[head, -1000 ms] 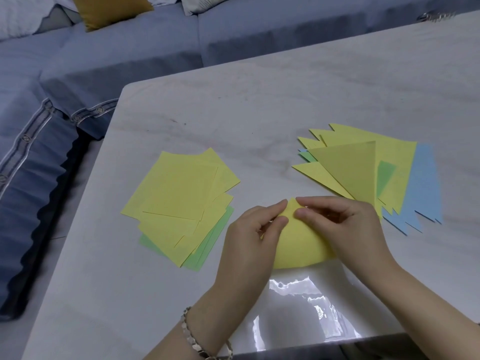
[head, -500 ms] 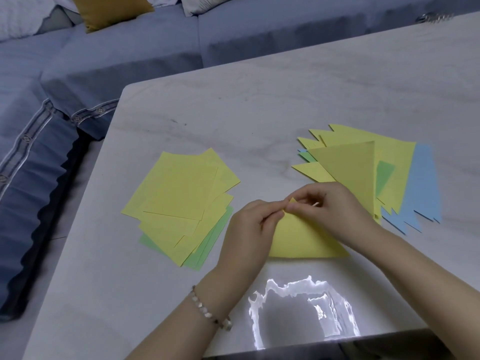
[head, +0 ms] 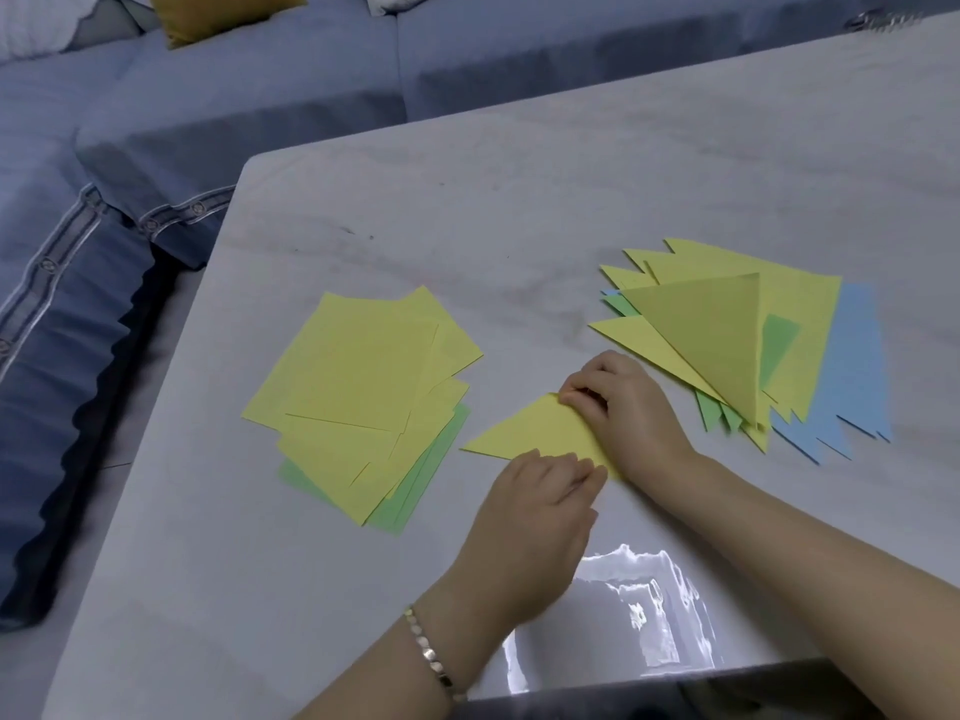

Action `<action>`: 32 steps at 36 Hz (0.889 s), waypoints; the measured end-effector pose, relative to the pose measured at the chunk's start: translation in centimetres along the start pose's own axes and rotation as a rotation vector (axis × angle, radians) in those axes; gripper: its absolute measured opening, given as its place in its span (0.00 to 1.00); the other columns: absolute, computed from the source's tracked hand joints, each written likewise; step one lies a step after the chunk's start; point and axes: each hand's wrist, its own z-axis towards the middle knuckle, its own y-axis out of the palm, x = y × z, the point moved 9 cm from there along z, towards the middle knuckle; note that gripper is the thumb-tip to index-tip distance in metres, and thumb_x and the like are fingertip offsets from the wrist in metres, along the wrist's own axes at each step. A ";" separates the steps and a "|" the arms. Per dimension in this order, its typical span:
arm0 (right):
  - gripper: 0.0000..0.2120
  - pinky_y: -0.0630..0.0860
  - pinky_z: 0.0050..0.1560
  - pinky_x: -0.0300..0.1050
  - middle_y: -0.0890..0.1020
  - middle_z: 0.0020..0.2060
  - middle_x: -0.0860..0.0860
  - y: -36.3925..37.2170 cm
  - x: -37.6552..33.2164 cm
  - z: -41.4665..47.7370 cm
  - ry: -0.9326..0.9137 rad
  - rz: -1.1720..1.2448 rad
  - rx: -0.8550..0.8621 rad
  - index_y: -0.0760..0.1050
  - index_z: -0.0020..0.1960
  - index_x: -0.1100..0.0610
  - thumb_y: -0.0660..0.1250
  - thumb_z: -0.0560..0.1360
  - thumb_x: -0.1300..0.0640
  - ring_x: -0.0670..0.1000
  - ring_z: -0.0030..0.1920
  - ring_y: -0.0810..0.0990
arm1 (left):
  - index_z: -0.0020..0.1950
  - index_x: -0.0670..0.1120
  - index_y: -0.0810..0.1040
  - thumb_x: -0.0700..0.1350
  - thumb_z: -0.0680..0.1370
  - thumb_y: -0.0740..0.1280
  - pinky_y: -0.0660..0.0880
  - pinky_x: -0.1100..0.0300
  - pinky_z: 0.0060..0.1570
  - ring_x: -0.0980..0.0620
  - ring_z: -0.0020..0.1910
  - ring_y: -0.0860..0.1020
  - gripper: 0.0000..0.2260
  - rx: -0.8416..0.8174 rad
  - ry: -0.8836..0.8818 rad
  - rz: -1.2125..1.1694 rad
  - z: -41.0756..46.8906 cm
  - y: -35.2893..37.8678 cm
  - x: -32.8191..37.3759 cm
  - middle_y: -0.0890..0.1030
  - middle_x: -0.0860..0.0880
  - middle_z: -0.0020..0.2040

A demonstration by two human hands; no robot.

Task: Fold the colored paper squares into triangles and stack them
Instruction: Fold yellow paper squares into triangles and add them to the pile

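Mid-task. Yellow triangle (head: 540, 433) lies center of the desk (head: 467, 226), crease in progress. Right hand (head: 628, 407) pinches its top corner. Left hand (head: 535, 517) presses the near edge, pinching or not, cannot tell. Triangle stack (head: 717, 345) at right is done; unfolded squares (head: 358, 376) at left are yet to fold.

Two hands showed, the left hand (head: 535, 506) and the right hand (head: 631, 407), and one bracelet (head: 428, 654). One single yellow triangle (head: 530, 433) lay near the front edge of the one tabletop (head: 467, 226). There were two paper piles: one pile of squares (head: 358, 376), one pile of triangles (head: 711, 335), their sheets too overlapped to count.
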 end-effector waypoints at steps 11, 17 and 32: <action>0.02 0.60 0.42 0.33 0.76 0.39 0.55 0.0 0.1 -0.1 -0.006 -0.014 0.002 0.81 0.43 0.63 0.69 0.72 0.65 0.53 0.43 0.73 | 0.51 0.38 0.81 0.41 0.75 0.58 0.68 0.57 0.45 0.45 0.39 0.74 0.14 0.075 -0.226 0.117 -2.0 -4.0 -5.8 0.80 0.45 0.42; 0.12 0.70 0.44 0.43 0.77 0.43 0.57 -0.8 -3.2 -1.8 -0.243 -0.178 0.080 0.80 0.51 0.61 0.68 0.68 0.66 0.54 0.45 0.70 | 0.46 0.38 0.81 0.39 0.73 0.58 0.65 0.56 0.38 0.44 0.32 0.72 0.13 0.055 -0.283 0.165 -1.9 -4.0 -5.9 0.77 0.45 0.37; 0.13 0.71 0.40 0.45 0.79 0.41 0.52 -4.7 -0.9 -9.9 -0.298 -0.360 -0.098 0.82 0.47 0.61 0.60 0.75 0.56 0.54 0.43 0.76 | 0.51 0.39 0.82 0.42 0.74 0.58 0.67 0.59 0.43 0.45 0.39 0.80 0.15 0.024 -0.361 0.162 -2.4 -3.5 -6.1 0.81 0.46 0.42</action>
